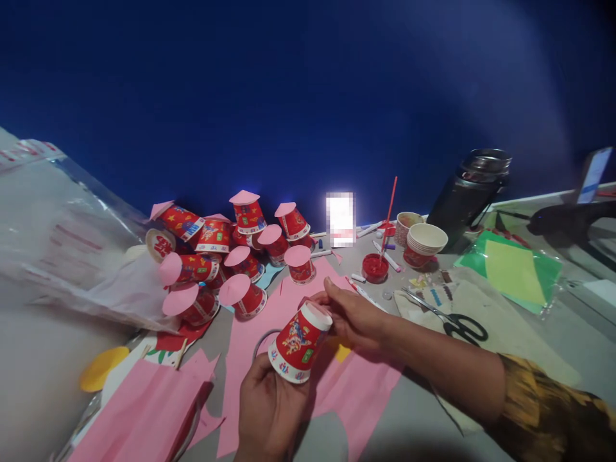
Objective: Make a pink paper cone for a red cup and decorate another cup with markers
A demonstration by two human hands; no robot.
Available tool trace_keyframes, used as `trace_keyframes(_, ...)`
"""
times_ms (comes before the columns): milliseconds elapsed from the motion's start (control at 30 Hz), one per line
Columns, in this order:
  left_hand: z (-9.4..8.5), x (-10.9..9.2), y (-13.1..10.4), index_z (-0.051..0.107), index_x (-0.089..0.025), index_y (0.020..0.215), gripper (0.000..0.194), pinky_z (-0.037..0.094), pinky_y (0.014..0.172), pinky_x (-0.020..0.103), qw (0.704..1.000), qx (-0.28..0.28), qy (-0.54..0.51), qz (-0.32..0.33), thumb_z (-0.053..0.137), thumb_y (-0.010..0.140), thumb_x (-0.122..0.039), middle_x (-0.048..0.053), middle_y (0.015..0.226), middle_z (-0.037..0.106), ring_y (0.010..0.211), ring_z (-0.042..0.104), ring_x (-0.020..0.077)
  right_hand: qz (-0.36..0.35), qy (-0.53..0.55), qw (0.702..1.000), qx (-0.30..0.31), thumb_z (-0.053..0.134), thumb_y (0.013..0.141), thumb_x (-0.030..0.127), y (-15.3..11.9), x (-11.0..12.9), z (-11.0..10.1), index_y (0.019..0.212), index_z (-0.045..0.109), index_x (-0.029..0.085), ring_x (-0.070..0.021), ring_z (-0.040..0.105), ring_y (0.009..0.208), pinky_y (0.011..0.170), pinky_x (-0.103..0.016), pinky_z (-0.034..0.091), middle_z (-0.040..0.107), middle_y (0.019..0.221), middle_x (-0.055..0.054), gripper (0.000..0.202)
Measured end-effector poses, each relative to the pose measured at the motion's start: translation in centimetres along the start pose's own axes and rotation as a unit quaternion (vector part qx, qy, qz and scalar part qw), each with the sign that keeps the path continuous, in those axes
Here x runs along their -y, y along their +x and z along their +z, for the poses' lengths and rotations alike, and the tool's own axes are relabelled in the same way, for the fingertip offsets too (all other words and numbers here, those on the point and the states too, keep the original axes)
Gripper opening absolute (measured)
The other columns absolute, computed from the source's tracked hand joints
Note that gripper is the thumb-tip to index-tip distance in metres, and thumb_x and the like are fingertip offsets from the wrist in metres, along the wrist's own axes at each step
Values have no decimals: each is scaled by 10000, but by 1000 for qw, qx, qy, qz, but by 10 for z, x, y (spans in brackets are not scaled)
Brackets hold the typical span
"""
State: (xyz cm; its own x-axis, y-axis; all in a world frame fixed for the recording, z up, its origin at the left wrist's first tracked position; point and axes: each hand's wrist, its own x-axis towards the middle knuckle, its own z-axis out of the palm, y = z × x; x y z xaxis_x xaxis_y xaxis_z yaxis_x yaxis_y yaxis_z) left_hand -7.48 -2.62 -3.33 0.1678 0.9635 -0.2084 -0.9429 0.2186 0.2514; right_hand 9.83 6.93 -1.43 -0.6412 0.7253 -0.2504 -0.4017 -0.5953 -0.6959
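Observation:
A red printed paper cup (pixel 298 341) is upside down and tilted, its white bottom up and to the right. My left hand (pixel 272 410) grips it from below, near the printed rim. My right hand (pixel 353 317) is at the cup's bottom end, with the thumb raised and the other fingers partly hidden behind the cup. Beneath both hands lies pink paper (pixel 260 340) with cut edges. Beyond them stands a red cup topped with a pink paper cone (pixel 298 256). A grey ring-like edge (pixel 262 343) shows just left of the held cup.
Several cone-topped cups (pixel 245 212) are piled at the back left beside a plastic bag (pixel 62 237). To the right are black-handled scissors (pixel 464 327), a red paint pot (pixel 375 268) with a stick, stacked cups (pixel 426 244), a dark flask (pixel 469 199) and green paper (pixel 510 269).

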Motion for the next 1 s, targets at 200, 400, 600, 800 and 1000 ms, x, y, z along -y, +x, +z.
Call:
trace_keyframes(200,-5,0,0,816,-97,1155,488,588,1062,391,1000,13,-16,0,366,967,-99,195,1253,779,1196,754,283,-60,45,997,-23,668,928,692,0,3,6,891,759,175,-178,680,790,724,-288,555,759,864,-55,526)
trace_keyframes(400,-13,0,1,785,-60,1218,493,529,1140,417,998,58,-25,-11,361,971,-106,223,1333,728,1320,671,306,-141,-22,989,-42,682,951,594,-6,-2,8,996,812,194,-215,698,993,823,-299,552,793,1077,-89,423)
trace_keyframes(600,-9,6,0,779,-81,1235,470,527,1143,439,999,25,-19,20,386,981,-126,208,1308,751,1313,677,308,-190,-73,978,-33,640,997,474,-9,-2,9,1051,821,223,-203,677,949,804,-295,544,784,1062,-71,315)
trace_keyframes(800,2,7,-2,820,-116,1134,444,599,1054,404,991,-122,-2,52,417,950,-93,173,1185,811,1189,758,277,-172,-50,984,-11,705,944,540,-11,1,9,1043,810,218,-171,644,798,688,-267,519,777,1021,-63,353)
trace_keyframes(1000,21,14,-2,843,-114,1026,425,643,968,376,978,-195,31,69,426,943,-99,161,1093,833,1095,794,271,-147,-65,987,-17,774,884,540,-13,7,10,942,801,191,-197,697,850,779,-315,542,799,1028,-83,355)
